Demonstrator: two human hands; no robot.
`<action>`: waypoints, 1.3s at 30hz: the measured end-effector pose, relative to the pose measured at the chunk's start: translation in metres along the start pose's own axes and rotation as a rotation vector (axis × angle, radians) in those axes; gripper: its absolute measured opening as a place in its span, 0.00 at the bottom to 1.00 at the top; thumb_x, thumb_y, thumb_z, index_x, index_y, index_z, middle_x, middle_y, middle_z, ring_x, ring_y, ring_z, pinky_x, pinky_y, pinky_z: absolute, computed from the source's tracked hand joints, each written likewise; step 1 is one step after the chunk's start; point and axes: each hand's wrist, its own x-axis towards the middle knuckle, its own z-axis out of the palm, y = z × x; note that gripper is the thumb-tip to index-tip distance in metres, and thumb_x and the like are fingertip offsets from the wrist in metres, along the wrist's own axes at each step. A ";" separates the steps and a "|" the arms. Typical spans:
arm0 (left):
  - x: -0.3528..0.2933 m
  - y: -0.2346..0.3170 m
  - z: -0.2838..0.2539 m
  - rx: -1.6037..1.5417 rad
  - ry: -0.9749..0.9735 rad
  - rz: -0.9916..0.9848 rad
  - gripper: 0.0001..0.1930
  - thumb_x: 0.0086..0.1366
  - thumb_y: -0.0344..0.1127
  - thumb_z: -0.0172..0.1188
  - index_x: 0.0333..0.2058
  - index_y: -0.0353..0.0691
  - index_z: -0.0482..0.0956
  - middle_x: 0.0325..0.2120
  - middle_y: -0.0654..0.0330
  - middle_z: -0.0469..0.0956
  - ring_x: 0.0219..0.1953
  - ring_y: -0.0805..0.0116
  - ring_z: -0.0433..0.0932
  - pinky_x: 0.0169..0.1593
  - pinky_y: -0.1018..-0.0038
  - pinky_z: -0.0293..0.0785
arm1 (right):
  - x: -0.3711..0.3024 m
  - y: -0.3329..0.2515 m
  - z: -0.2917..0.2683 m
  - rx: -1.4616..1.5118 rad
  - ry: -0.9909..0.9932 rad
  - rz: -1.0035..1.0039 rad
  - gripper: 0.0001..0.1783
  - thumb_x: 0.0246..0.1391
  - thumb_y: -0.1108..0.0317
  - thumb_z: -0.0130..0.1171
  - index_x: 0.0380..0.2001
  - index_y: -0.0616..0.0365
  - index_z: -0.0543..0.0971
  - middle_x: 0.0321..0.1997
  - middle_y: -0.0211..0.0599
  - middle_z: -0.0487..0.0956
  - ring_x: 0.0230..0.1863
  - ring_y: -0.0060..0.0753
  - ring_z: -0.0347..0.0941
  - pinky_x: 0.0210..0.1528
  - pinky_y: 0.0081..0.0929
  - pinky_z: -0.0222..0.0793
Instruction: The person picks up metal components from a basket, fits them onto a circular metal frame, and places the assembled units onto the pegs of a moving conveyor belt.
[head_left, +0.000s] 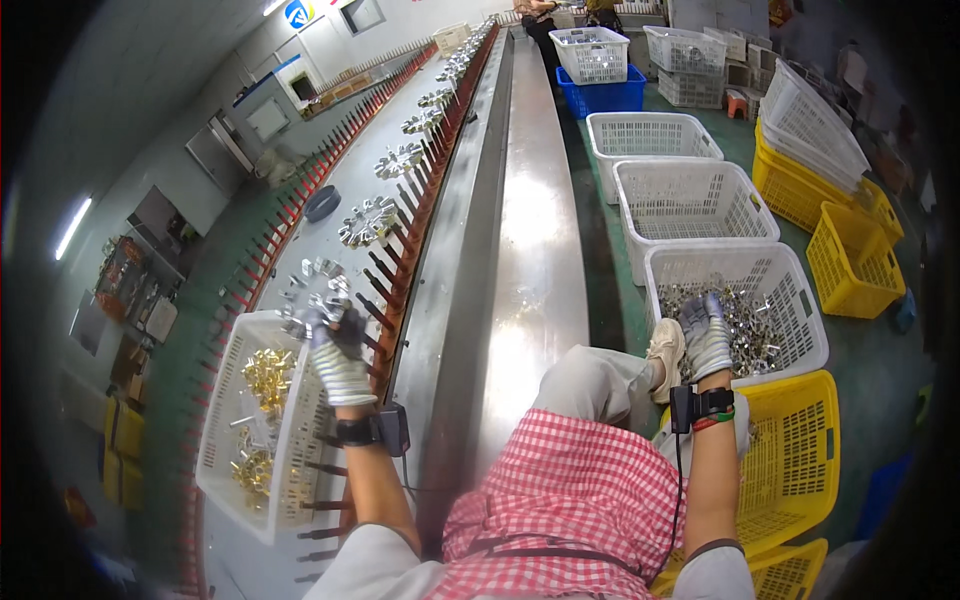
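My left hand (340, 352), in a white-and-grey striped glove, is up against a cluster of shiny metal pieces (322, 284) on the left conveyor. Its fingers are dark and blurred, so their grip does not show. Inside a white plastic basket (800, 345) on the right, my right hand (706, 338) wears a similar glove. Its fingers stretch forward over a heap of small metal parts (755, 325); their tips are partly lost among the parts. Beside my left hand stands another white basket (222, 425) with gold-coloured pieces (268, 376) and silver ones.
Round clusters of metal pieces (368, 220) line the conveyor, flanked by rows of upright dark pins (385, 268). A grey ring (321, 204) lies there too. A steel ledge (535, 230) runs ahead. White baskets (690, 200) and yellow crates (850, 260) stand right. People (537, 12) are far off.
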 end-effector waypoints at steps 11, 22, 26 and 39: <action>0.072 -0.021 0.014 -0.272 0.298 -0.056 0.08 0.58 0.42 0.51 0.31 0.46 0.71 0.27 0.63 0.71 0.30 0.71 0.68 0.35 0.74 0.69 | -0.004 0.013 0.002 -0.197 -0.056 -0.067 0.17 0.43 0.54 0.56 0.33 0.52 0.69 0.30 0.32 0.69 0.32 0.30 0.66 0.39 0.31 0.63; 0.024 0.033 0.045 -0.050 0.104 0.359 0.11 0.58 0.37 0.49 0.40 0.45 0.71 0.38 0.62 0.74 0.37 0.67 0.74 0.42 0.67 0.73 | -0.032 0.010 0.029 -0.307 -0.057 -0.065 0.18 0.45 0.57 0.56 0.36 0.55 0.68 0.30 0.35 0.71 0.28 0.31 0.68 0.32 0.28 0.67; -0.008 0.048 0.083 0.032 -0.061 0.318 0.15 0.57 0.43 0.50 0.42 0.44 0.70 0.34 0.63 0.73 0.33 0.73 0.72 0.40 0.73 0.70 | -0.038 0.015 0.035 -0.320 -0.199 -0.027 0.17 0.45 0.58 0.57 0.36 0.54 0.68 0.28 0.33 0.71 0.27 0.28 0.69 0.31 0.27 0.67; -0.129 -0.181 0.138 0.592 -0.756 -0.777 0.22 0.55 0.40 0.56 0.46 0.35 0.67 0.34 0.62 0.73 0.37 0.76 0.70 0.38 0.81 0.68 | -0.103 0.025 0.072 -0.675 -0.718 0.358 0.23 0.45 0.58 0.57 0.44 0.55 0.69 0.40 0.31 0.72 0.40 0.26 0.69 0.41 0.22 0.67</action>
